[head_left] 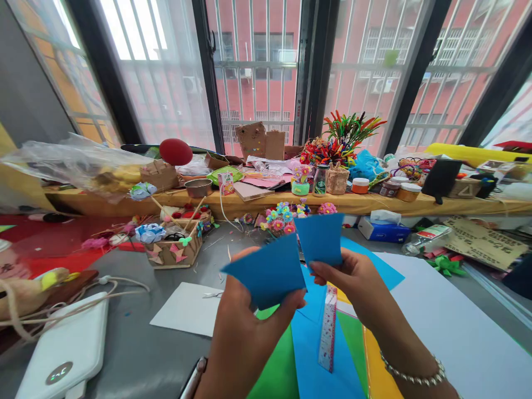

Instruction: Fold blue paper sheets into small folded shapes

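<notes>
Above desk (137, 332), hands (241, 321) (355, 271) pinch one blue paper (270, 271) (320, 238) each; left fingers (242, 253) mostly hidden.

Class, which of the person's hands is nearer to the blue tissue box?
Right. The right hand is just below and left of the blue tissue box in view; the left hand is much farther left and lower.

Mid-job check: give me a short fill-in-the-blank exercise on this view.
1. The paper in the left hand is coloured ____.
2. The beaded bracelet is on the ____ wrist.
3. The casing of the device with the round display is coloured ____.

Missing words: blue; right; white.
</notes>
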A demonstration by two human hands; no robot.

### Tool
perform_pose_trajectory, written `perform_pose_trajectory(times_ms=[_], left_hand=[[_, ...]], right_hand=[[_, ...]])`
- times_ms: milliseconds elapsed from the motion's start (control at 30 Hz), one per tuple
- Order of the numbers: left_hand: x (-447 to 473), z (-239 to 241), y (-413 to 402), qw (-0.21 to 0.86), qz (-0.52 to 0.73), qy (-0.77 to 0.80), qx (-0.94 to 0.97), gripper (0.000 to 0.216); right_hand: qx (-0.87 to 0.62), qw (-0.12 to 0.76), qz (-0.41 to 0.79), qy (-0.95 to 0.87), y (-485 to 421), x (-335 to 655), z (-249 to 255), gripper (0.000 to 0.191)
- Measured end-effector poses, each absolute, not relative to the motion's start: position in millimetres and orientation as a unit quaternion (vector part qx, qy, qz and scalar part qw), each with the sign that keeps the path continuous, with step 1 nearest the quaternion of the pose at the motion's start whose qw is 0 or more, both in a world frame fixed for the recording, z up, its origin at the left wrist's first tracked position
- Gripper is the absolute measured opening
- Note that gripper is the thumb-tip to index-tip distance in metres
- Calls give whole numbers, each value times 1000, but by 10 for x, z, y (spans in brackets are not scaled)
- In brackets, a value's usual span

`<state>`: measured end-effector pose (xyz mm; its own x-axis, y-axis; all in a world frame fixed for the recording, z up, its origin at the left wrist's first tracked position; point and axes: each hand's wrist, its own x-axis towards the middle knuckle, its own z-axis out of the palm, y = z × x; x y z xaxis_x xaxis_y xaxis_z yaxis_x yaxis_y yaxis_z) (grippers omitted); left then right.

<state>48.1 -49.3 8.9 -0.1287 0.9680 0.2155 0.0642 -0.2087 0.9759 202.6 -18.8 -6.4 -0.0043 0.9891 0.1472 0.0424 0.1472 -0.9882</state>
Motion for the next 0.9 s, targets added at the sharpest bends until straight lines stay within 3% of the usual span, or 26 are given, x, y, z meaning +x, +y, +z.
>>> perform_pose_trajectory(times_ms=[133,267,400,467,633,767,900], left_hand=[[382,141,-414,461,511,478,546,43],[230,177,-330,501,435,462,588,54],[-38,181,-232,521,303,482,637,61],[-169,145,-171,517,217,486,670,48],[-253,-163,58,401,7,561,724,27],[-218,-451,291,322,-13,619,716,26],[-264,-450,368,190,10,660,727,22]], right_hand=[[-475,440,425,-633,-94,2047,-146,19],[-500,361,357,-702,-36,2012,-239,27],[-543,359,297,-699,-13,2039,-241,29],[-570,364,255,-691,-13,2082,-206,31],[-613,354,186,-681,-10,2162,-157,40],[-623,293,174,-704,15,2162,-212,38],[-628,216,169,-729,56,2133,-309,32]])
